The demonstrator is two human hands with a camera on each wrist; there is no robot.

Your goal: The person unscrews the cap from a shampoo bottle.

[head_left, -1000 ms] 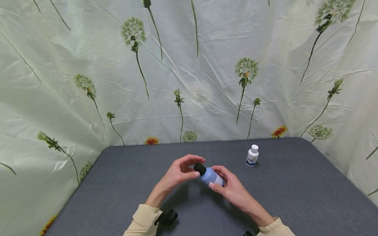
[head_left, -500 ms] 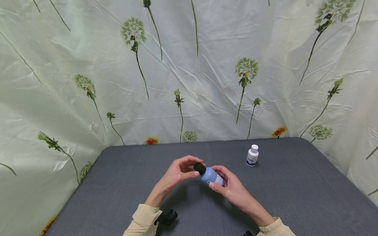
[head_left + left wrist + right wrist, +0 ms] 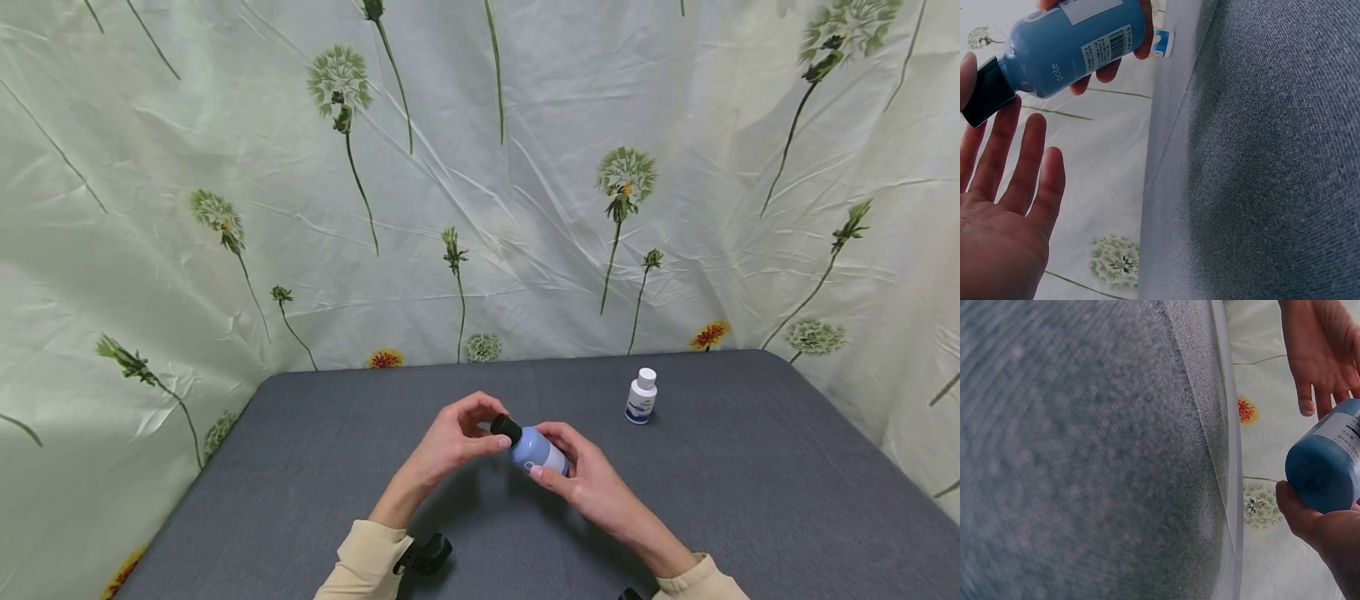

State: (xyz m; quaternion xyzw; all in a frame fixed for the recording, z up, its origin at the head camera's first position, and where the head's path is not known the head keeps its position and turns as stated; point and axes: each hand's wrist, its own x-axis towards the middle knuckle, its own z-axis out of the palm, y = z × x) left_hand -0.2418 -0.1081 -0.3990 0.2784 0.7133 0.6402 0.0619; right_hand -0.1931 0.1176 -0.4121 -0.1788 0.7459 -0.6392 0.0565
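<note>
A white cloth backdrop printed with dandelions (image 3: 525,200) fills the view from nine o'clock over the top to three, and below it spreads the grey-covered worktop (image 3: 750,467). Over its near middle the right hand (image 3: 592,475) comes in from four o'clock, its thumb and fingers wrapped around the blue bottle (image 3: 537,450); the left hand (image 3: 452,435), at nine o'clock from that bottle, pinches the cap between thumb and fingertips. The bottle seems raised off the surface, tilted with its neck to ten o'clock and its base to four. The likeliest trouble is slippage: the smooth, rounded body could twist in the right hand if the cap is turned hard, or drop if that grasp slackens. Should the cap come off at this slant, any liquid inside might run out toward the left hand. Nothing stands between the hands and the bottle; the small white bottle (image 3: 641,402) stands upright and apart at two o'clock, so only a wide outward swing of the right hand would likely knock it. Smallest is the black flip-top-like cap (image 3: 507,428), seated on the neck; held by fingertips alone, it could slide from them.
</note>
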